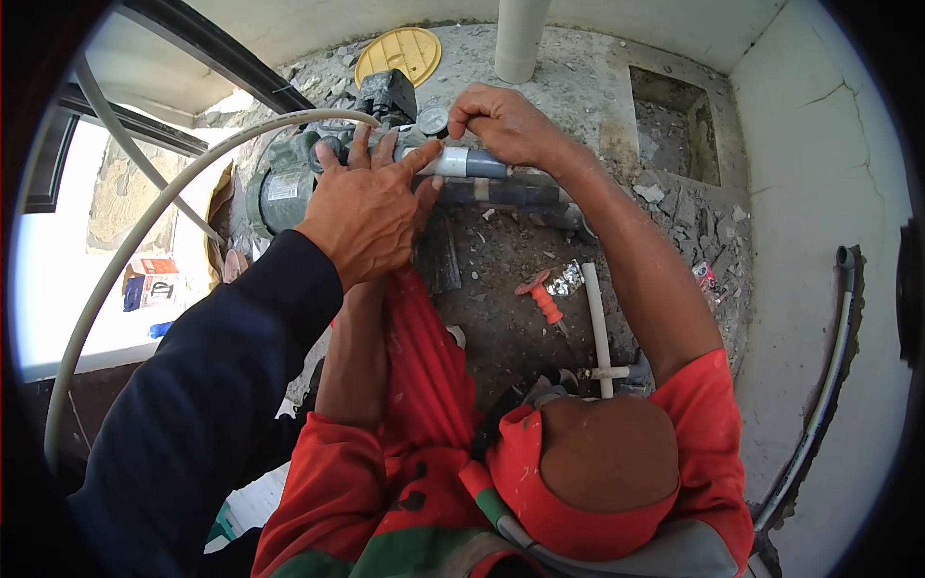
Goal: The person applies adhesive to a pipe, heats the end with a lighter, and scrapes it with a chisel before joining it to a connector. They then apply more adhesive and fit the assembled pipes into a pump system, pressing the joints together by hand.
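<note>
My left hand, in a dark sleeve, lies with spread fingers over the pump fittings and the near end of a white and grey pipe. My right hand is out of view. A co-worker's right hand is closed just above the pipe, beside a round gauge; what its fingers hold is too small to tell. The co-worker's left forearm passes under my left hand, which hides most of that hand. The green-grey pump sits at the left, with a black box above it.
The red-clad co-worker fills the lower middle. A beige hose arches at left. An orange-handled tool and white pipe lie on the ground. Behind are a yellow lid, upright pipe and square pit.
</note>
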Available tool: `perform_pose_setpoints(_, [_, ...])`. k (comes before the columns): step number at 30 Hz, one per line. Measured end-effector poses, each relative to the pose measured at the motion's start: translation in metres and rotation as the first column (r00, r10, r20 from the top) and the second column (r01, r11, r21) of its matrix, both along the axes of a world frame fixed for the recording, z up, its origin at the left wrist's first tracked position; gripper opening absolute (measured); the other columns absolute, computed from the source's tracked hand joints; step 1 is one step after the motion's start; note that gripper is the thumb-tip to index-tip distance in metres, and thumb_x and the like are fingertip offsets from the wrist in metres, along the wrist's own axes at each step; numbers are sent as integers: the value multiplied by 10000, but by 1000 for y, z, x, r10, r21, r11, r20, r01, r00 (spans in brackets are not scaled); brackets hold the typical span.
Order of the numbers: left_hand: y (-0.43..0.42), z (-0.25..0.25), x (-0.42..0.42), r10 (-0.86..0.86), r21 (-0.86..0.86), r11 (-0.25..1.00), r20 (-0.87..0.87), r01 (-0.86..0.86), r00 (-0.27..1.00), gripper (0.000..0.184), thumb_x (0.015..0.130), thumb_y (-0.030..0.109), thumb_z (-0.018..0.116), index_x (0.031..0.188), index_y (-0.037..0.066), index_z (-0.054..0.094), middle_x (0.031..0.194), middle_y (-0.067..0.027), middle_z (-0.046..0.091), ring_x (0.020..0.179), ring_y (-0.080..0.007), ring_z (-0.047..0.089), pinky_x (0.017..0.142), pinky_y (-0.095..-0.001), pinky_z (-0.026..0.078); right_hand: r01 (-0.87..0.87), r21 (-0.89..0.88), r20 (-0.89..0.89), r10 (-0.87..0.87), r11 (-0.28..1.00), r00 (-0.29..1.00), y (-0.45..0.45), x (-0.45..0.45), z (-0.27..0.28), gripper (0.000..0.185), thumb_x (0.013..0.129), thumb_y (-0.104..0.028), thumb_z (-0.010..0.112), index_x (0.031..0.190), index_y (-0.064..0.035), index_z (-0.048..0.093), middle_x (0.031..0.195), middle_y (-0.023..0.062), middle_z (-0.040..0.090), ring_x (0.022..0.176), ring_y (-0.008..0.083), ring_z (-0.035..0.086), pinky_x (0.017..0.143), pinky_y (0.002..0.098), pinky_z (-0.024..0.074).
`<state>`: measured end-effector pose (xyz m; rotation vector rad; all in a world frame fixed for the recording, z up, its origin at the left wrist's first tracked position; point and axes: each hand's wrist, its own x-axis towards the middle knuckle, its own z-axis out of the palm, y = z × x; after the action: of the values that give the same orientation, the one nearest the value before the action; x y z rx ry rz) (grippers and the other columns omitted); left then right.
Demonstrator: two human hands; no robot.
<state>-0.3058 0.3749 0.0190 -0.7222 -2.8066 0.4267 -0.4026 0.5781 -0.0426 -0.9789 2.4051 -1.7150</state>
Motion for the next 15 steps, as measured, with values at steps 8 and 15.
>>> perform_pose_setpoints(8, [-8,-37,2,-26,137,988,-271,65,962,305,932,455,545,1165,321,689,1335,-127,530,1358,-396,345,1061,-708,191,520,-309,336,-420,796,843,45,70,-48,177,843,27,495,859,2,669,875,53,634,766,126,594,706,269,471])
perform_pose_setpoints(15, [-14,-49,-7,-34,199,976,-267,89,963,499,864,511,628,1274,227,609,1390,-136,473,1344,-497,293,1048,-703,201,790,-129,543,-624,600,563,72,236,-134,140,867,37,539,958,3,641,869,18,614,720,59,522,638,218,426])
